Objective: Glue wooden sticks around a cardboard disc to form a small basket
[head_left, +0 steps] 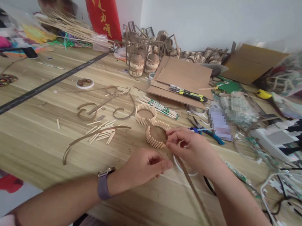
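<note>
A ring of short wooden sticks stands on the wooden table, its right edge pinched between the fingers of my right hand. Just below it, my left hand has its thumb and index finger together; anything between them is too small to make out. A long brown strip runs from beneath my right hand toward the table's front edge. Touching the held ring at the upper left is a second stick ring. Loose short sticks and a curved brown strip lie left of my hands.
Behind the rings lie cardboard sheets with cutters on top. Pliers and a white power strip are at the right. Small stick lanterns stand at the back. A dark metal bar crosses the left side.
</note>
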Demonstrator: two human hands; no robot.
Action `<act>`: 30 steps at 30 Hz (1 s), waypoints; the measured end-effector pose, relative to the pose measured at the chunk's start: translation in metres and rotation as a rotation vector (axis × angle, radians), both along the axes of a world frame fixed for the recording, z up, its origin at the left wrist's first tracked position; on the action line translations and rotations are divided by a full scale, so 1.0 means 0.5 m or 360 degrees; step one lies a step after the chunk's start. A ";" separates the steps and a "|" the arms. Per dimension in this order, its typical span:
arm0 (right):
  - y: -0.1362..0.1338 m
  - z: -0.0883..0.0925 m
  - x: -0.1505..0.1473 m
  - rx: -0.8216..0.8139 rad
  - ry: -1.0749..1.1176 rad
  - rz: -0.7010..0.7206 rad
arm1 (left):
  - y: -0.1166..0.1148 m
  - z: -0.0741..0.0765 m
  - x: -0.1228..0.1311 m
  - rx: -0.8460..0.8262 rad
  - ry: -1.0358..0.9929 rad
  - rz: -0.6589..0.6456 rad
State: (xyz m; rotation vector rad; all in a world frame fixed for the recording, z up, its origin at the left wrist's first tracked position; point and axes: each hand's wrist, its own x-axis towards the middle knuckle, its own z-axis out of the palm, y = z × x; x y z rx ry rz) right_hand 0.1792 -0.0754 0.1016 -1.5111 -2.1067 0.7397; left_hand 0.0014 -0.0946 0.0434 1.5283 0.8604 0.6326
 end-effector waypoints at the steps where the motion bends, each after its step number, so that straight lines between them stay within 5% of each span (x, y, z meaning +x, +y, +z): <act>1: 0.002 -0.005 0.007 -0.0091 0.0029 0.0063 | -0.002 0.000 -0.001 0.0068 0.0058 -0.0085; 6: 0.003 -0.036 0.018 -0.0309 0.0037 0.0268 | -0.008 -0.014 0.004 0.0486 0.0108 -0.0580; 10: 0.011 -0.049 0.018 -0.0348 0.0136 0.0206 | -0.006 -0.023 0.006 0.0438 0.0144 -0.0682; 15: 0.017 -0.020 0.025 -0.0532 0.0363 0.0066 | -0.001 -0.017 0.006 0.0092 0.0213 -0.0433; 20: 0.011 0.030 0.056 -0.0725 0.0966 -0.0207 | -0.002 -0.022 0.017 -0.0526 -0.0140 -0.0054; 25: -0.011 0.058 0.084 -0.0842 0.1315 -0.0421 | 0.000 -0.029 0.016 -0.0453 -0.0364 0.0608; 27: -0.023 0.062 0.082 -0.0864 0.1370 -0.0454 | 0.000 -0.026 0.011 -0.0464 -0.0609 0.0640; 30: -0.040 0.061 0.065 -0.0922 0.1466 -0.0443 | -0.003 -0.012 0.009 -0.0668 -0.1000 0.0387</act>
